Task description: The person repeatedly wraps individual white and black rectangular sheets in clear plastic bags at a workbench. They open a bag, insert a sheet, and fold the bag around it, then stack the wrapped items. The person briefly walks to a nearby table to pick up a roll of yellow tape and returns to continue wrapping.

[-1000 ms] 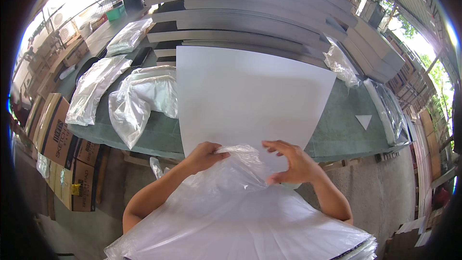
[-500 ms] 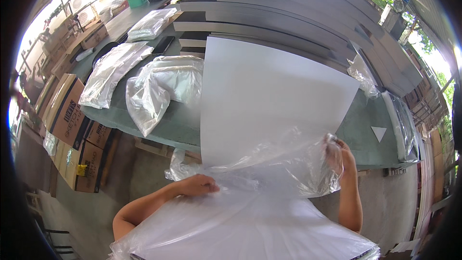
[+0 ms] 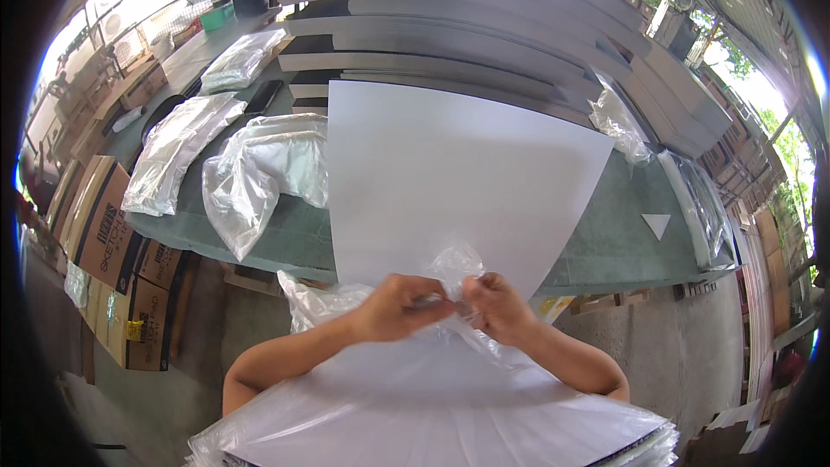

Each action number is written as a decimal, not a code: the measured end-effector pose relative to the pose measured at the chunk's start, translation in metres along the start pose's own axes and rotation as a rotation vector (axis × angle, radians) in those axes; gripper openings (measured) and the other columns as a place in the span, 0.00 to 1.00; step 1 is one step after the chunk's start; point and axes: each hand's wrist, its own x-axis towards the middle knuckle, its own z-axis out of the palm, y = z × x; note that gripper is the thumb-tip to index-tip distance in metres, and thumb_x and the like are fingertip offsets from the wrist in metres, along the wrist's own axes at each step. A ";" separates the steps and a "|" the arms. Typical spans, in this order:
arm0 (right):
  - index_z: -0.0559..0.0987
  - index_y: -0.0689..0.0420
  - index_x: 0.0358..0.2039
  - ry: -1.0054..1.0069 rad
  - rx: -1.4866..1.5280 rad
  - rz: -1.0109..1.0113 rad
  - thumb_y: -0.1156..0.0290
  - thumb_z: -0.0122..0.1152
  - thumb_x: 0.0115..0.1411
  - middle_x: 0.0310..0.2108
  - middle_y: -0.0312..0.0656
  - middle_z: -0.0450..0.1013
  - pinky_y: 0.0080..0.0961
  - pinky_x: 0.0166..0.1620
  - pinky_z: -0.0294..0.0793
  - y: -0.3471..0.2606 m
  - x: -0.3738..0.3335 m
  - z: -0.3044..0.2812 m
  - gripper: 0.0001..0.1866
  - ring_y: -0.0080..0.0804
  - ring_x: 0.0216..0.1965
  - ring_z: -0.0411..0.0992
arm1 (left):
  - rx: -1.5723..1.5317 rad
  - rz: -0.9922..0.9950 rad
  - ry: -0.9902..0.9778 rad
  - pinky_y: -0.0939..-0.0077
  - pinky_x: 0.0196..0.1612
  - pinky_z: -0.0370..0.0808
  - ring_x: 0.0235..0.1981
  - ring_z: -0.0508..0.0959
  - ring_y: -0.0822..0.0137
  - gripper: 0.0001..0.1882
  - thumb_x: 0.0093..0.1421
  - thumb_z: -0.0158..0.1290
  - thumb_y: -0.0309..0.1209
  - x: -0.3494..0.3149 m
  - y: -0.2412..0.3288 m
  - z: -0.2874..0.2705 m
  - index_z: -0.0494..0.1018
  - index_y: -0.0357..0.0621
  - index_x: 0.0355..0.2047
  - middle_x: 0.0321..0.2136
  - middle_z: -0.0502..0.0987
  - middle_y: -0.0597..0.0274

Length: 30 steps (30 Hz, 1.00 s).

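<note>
In front of me my left hand (image 3: 405,304) and my right hand (image 3: 500,304) come close together, both closed on a bunched clear plastic bag (image 3: 458,266). Part of that film stands up between the fingers, and more trails below toward my body. Behind the hands a large white sheet (image 3: 458,173) lies on the green table, its near edge hidden by hands and film. Nearest to me is a stack of white sheets in clear plastic (image 3: 432,415), under my forearms. Another crumpled piece of clear film (image 3: 316,303) sticks out beside my left forearm.
Several packs of clear bags (image 3: 181,151) lie on the left of the green table (image 3: 596,238). Tall stacks of grey boards (image 3: 467,17) rise at the back. Brown cartons (image 3: 108,216) are piled at left. A white triangular scrap (image 3: 655,225) and a plastic-wrapped pack (image 3: 696,207) sit at right.
My right hand has moved left, and my left hand has moved up and right, so they nearly meet. The film that was spread across the white sheet is now gathered between them.
</note>
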 end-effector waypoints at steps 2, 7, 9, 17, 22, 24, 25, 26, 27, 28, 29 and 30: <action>0.70 0.54 0.21 -0.285 0.399 -0.127 0.62 0.55 0.55 0.16 0.32 0.62 0.17 0.22 0.61 -0.005 -0.005 -0.036 0.11 0.20 0.17 0.60 | 0.322 -0.045 0.064 0.80 0.20 0.65 0.17 0.67 0.77 0.07 0.51 0.54 0.31 -0.007 -0.023 -0.041 0.73 0.39 0.26 0.14 0.69 0.61; 0.72 0.53 0.19 -0.165 -0.053 -0.416 0.67 0.56 0.54 0.20 0.33 0.63 0.22 0.29 0.65 -0.026 -0.026 -0.041 0.09 0.25 0.20 0.63 | 0.511 0.073 0.838 0.77 0.24 0.72 0.23 0.76 0.69 0.07 0.51 0.51 0.24 -0.020 0.007 -0.134 0.69 0.38 0.31 0.24 0.75 0.60; 0.72 0.56 0.18 -0.153 -0.532 -0.670 0.69 0.57 0.52 0.25 0.36 0.66 0.23 0.31 0.66 -0.023 -0.025 -0.013 0.09 0.26 0.25 0.65 | 0.494 0.299 0.501 0.72 0.29 0.72 0.25 0.76 0.62 0.14 0.51 0.52 0.32 -0.012 0.051 -0.076 0.67 0.39 0.36 0.26 0.74 0.55; 0.71 0.57 0.38 -0.122 -0.653 -0.849 0.69 0.61 0.49 0.37 0.42 0.68 0.22 0.41 0.65 -0.037 -0.033 -0.001 0.16 0.27 0.39 0.65 | 0.094 -0.111 -0.053 0.71 0.24 0.69 0.21 0.73 0.70 0.11 0.57 0.49 0.35 -0.011 0.048 -0.001 0.68 0.39 0.33 0.17 0.71 0.56; 0.72 0.58 0.31 -0.650 -0.045 -0.148 0.61 0.54 0.55 0.27 0.38 0.67 0.22 0.35 0.67 -0.025 -0.010 -0.029 0.12 0.26 0.31 0.67 | -0.443 -0.084 0.032 0.79 0.25 0.66 0.23 0.69 0.77 0.10 0.60 0.44 0.33 -0.003 0.028 -0.007 0.69 0.39 0.30 0.22 0.72 0.64; 0.72 0.57 0.30 -0.599 -0.419 -0.114 0.59 0.48 0.58 0.22 0.37 0.66 0.21 0.29 0.68 -0.015 -0.022 -0.015 0.14 0.25 0.24 0.67 | -0.417 -0.078 -0.046 0.83 0.28 0.66 0.25 0.68 0.79 0.11 0.60 0.43 0.34 -0.004 0.058 -0.017 0.69 0.39 0.29 0.24 0.73 0.66; 0.71 0.58 0.30 -0.757 -0.552 -0.255 0.58 0.47 0.59 0.22 0.37 0.66 0.20 0.28 0.68 -0.006 -0.027 -0.003 0.15 0.24 0.23 0.67 | -0.322 0.002 -0.107 0.83 0.28 0.66 0.25 0.69 0.79 0.11 0.60 0.43 0.34 -0.009 0.061 -0.018 0.69 0.39 0.29 0.23 0.73 0.66; 0.71 0.58 0.29 -0.906 -0.686 -0.403 0.58 0.45 0.60 0.21 0.36 0.66 0.20 0.26 0.68 -0.003 -0.031 0.005 0.15 0.23 0.22 0.66 | -0.226 0.085 -0.172 0.84 0.29 0.67 0.26 0.69 0.80 0.11 0.60 0.43 0.34 -0.011 0.061 -0.021 0.69 0.39 0.29 0.23 0.73 0.67; 0.71 0.59 0.30 -0.867 -0.529 -0.330 0.58 0.46 0.59 0.21 0.36 0.66 0.21 0.28 0.68 -0.013 -0.036 0.003 0.16 0.22 0.23 0.66 | -0.304 -0.017 -0.338 0.84 0.28 0.66 0.27 0.70 0.80 0.11 0.60 0.44 0.34 -0.010 0.053 -0.026 0.69 0.38 0.30 0.25 0.75 0.67; 0.71 0.60 0.31 -0.824 -0.374 -0.256 0.58 0.46 0.59 0.22 0.36 0.67 0.21 0.29 0.68 -0.029 -0.040 -0.006 0.17 0.22 0.24 0.66 | -0.243 -0.022 -0.425 0.84 0.28 0.66 0.27 0.70 0.80 0.10 0.59 0.45 0.34 -0.008 0.044 -0.036 0.70 0.38 0.30 0.26 0.75 0.66; 0.71 0.62 0.32 -0.770 -0.226 -0.176 0.58 0.46 0.59 0.23 0.36 0.67 0.22 0.31 0.69 -0.041 -0.045 -0.013 0.17 0.21 0.25 0.66 | -0.188 -0.022 -0.514 0.83 0.28 0.66 0.28 0.71 0.80 0.10 0.58 0.47 0.33 -0.008 0.035 -0.046 0.70 0.38 0.30 0.27 0.75 0.65; 0.72 0.61 0.34 -0.938 -0.339 -0.172 0.59 0.47 0.58 0.26 0.38 0.68 0.25 0.34 0.68 -0.045 -0.043 -0.024 0.17 0.24 0.28 0.67 | -0.130 -0.019 -0.630 0.83 0.28 0.66 0.28 0.71 0.79 0.09 0.58 0.48 0.32 -0.004 0.026 -0.056 0.70 0.38 0.30 0.28 0.76 0.64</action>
